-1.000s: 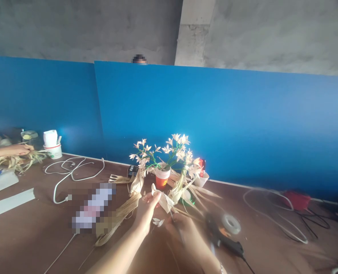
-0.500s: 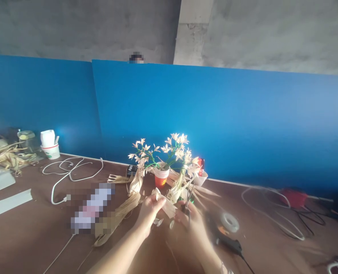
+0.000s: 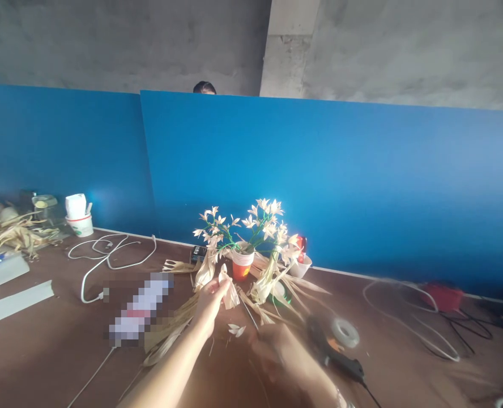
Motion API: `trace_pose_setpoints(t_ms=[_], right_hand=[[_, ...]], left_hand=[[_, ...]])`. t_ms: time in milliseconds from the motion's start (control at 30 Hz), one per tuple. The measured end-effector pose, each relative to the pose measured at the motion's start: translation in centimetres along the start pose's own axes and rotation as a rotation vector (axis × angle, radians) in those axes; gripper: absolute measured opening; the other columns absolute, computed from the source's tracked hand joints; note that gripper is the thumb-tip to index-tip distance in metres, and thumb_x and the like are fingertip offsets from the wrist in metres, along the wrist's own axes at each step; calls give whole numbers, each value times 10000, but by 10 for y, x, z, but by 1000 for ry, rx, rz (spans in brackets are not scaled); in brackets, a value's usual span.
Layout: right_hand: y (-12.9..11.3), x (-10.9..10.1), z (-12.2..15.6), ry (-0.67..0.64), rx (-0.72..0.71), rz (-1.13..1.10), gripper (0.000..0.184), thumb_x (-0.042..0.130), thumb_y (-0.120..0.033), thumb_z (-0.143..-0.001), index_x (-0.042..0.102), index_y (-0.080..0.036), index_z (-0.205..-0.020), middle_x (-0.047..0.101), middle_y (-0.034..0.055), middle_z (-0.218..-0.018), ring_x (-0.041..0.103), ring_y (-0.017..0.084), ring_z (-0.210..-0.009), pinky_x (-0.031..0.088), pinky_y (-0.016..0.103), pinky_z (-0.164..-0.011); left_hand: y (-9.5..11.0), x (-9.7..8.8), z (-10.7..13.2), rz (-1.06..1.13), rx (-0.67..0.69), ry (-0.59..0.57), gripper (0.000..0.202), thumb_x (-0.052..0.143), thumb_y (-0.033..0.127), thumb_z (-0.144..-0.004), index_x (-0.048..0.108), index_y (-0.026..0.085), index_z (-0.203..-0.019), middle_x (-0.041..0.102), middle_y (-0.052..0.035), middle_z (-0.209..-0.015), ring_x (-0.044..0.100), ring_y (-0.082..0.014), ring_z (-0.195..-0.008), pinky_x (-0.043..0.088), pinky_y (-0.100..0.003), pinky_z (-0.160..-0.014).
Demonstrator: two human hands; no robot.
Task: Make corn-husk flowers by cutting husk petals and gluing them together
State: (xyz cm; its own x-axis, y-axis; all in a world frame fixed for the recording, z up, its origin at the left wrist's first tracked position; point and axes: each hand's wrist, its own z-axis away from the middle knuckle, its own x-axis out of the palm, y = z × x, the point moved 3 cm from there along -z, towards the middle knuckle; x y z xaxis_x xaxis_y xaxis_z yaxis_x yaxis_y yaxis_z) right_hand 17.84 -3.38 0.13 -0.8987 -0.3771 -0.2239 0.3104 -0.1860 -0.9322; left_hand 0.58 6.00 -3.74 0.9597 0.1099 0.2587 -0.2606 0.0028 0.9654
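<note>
My left hand (image 3: 209, 302) is raised over the brown table (image 3: 56, 351), its fingers pinched on a pale strip of dried husk (image 3: 229, 290). My right hand (image 3: 277, 351) is lower and to the right, smeared by motion; it seems to grip a thin dark stick or tool (image 3: 248, 310), but I cannot make this out. Small cut petals (image 3: 236, 329) lie on the table between the hands. Behind them stands an orange paper cup (image 3: 241, 264) holding cream husk flowers (image 3: 251, 224) on green stems.
Loose husk leaves (image 3: 170, 328) lie by my left arm. A black glue gun (image 3: 336, 357) and a tape roll (image 3: 344, 332) sit right of my right hand. White cables (image 3: 107, 255) and a white cup (image 3: 78, 218) are at left; a blue partition (image 3: 319, 181) backs the table.
My left hand has lifted the husk piece up and slightly left. My right hand has dropped down and away from it. The other person's hand at far left is gone.
</note>
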Motion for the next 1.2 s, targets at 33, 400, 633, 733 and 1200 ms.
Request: trace_pose_setpoints(t_ms=[33, 400, 633, 733, 1200], right_hand=[[-1, 0, 1, 8, 4, 9, 183, 602, -333, -720, 580, -162, -658, 509, -35, -478, 441, 70, -396, 324, 174, -374], [-3, -2, 3, -26, 41, 95, 271, 591, -406, -749, 637, -143, -702, 513, -38, -460, 447, 66, -347, 319, 165, -342], [-2, -2, 3, -41, 43, 39, 248, 615, -367, -728, 672, -125, -721, 521, -40, -448, 451, 56, -340, 273, 147, -326], [-3, -3, 4, -43, 56, 63, 240, 603, -358, -745, 671, -129, -729, 523, -43, -440, 455, 60, -334, 234, 151, -325], [-1, -4, 1, -3, 67, 41, 131, 560, -245, -696, 590, -166, -595, 468, -62, -391, 377, 57, -316, 271, 173, -328]], left_hand=[[0, 0, 0, 10, -8, -5, 344, 783, 479, -644, 700, 156, -725, 634, -2, -602, 560, -134, -569, 391, -235, -562], [0, 2, 2, 7, -75, -42, 391, 804, 484, -601, 735, 147, -785, 678, -25, -658, 612, -151, -602, 431, -247, -577], [-3, 7, 6, 38, -168, -196, 424, 833, 468, -577, 748, 142, -834, 688, -21, -653, 616, -148, -557, 437, -254, -553], [-4, 6, 5, 54, -164, -201, 397, 835, 449, -591, 750, 144, -831, 688, -15, -641, 616, -143, -550, 440, -252, -552], [-6, 5, 6, 1, -157, -176, 402, 834, 447, -587, 755, 142, -837, 725, -42, -704, 641, -165, -614, 468, -272, -612]])
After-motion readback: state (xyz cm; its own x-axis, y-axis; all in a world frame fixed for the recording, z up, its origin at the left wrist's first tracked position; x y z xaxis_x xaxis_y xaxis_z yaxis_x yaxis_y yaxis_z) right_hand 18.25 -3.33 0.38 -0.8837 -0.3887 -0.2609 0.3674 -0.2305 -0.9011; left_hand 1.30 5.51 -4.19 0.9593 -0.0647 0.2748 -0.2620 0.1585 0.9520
